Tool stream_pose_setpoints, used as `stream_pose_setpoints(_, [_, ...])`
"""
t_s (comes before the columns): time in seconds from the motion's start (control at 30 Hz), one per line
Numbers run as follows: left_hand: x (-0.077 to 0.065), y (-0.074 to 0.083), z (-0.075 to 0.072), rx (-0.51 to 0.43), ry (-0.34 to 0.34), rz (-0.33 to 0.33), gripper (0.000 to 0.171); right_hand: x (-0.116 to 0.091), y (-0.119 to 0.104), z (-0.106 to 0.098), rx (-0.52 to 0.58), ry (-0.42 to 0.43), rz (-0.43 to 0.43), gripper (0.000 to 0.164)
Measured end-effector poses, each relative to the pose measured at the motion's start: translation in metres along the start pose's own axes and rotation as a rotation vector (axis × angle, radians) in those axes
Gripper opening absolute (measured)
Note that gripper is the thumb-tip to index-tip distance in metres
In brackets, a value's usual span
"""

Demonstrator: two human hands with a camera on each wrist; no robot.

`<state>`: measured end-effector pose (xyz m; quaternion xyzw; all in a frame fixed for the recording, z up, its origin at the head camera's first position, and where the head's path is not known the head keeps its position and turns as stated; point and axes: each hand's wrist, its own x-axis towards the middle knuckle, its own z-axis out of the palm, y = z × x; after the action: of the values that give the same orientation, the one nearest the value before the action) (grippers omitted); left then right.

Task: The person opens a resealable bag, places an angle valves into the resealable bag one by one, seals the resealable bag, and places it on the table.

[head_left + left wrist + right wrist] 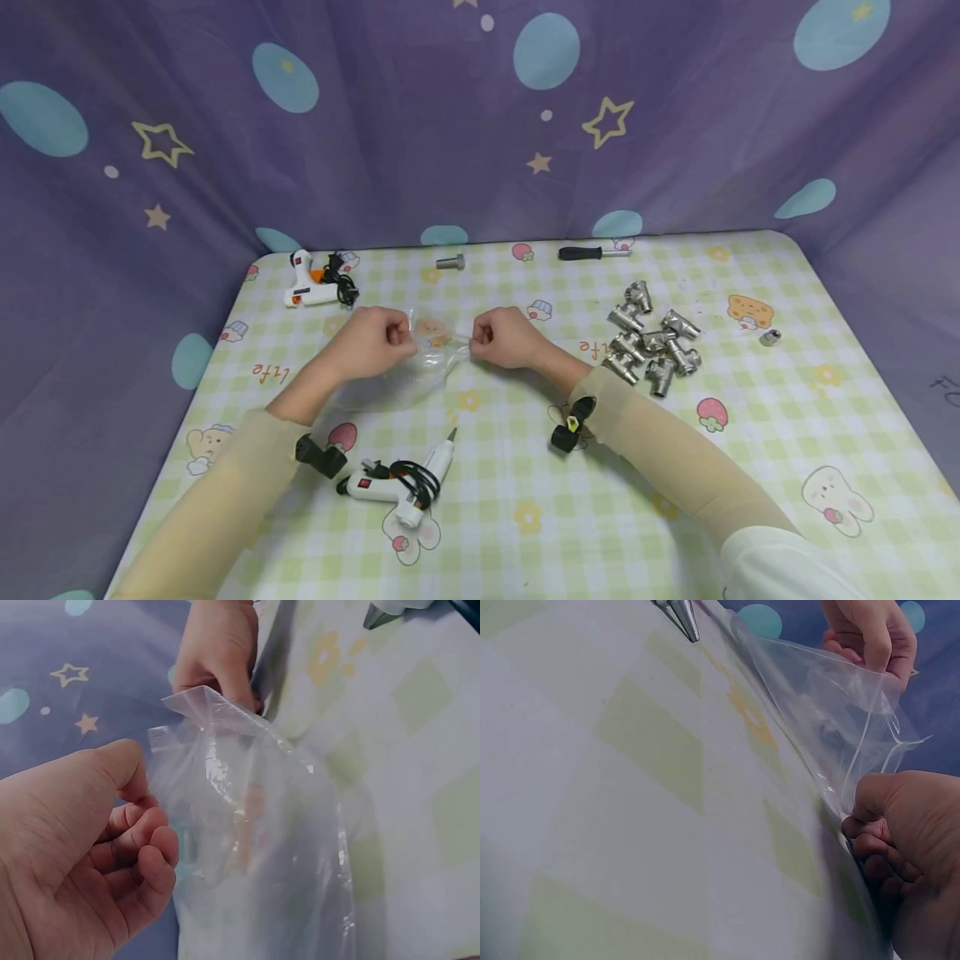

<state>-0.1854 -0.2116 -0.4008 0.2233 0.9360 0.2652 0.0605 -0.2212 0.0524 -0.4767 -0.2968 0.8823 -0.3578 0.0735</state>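
Observation:
Between the two hands hangs a clear plastic zip bag [427,367], its mouth toward the fingers and its body trailing down to the left over the tablecloth. The left hand [375,342] pinches one side of the bag's top edge between thumb and index finger. On the opposite corner, the right hand [507,337] pinches the edge with its fingers curled. In the right wrist view the zip strip of the bag [862,742] runs from one hand to the other. Through the film of the bag [255,840] the left wrist view shows only blurred colours.
A white glue gun [405,487] with a coiled cord lies in front, another glue gun [311,283] at back left. Along the back are a bolt [451,262] and a black-handled screwdriver [592,253]. Several metal tee fittings [656,342] lie right, beside a small metal fitting [770,337].

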Motion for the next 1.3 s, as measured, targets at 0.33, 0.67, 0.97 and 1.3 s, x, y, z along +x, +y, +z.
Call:
stream_pose_setpoints(0.33, [-0.004, 0.007, -0.032, 0.046, -0.014, 0.000, 0.019, -0.002, 0.001, -0.003, -0.018, -0.010, -0.005, 0.021])
stream_pose_setpoints(0.67, [-0.010, 0.012, -0.042, 0.045, 0.010, -0.012, 0.021, -0.003, 0.001, -0.005, -0.014, -0.003, -0.026, 0.021])
stream_pose_setpoints(0.97, [-0.002, -0.003, -0.019, -0.034, 0.012, 0.099, 0.073, 0.000, 0.002, -0.008, 0.017, -0.042, 0.001, 0.021])
stream_pose_setpoints(1.3, [0.009, -0.023, 0.011, 0.158, -0.116, 0.181, 0.137, 0.005, -0.002, -0.011, 0.012, -0.130, 0.050, 0.030])
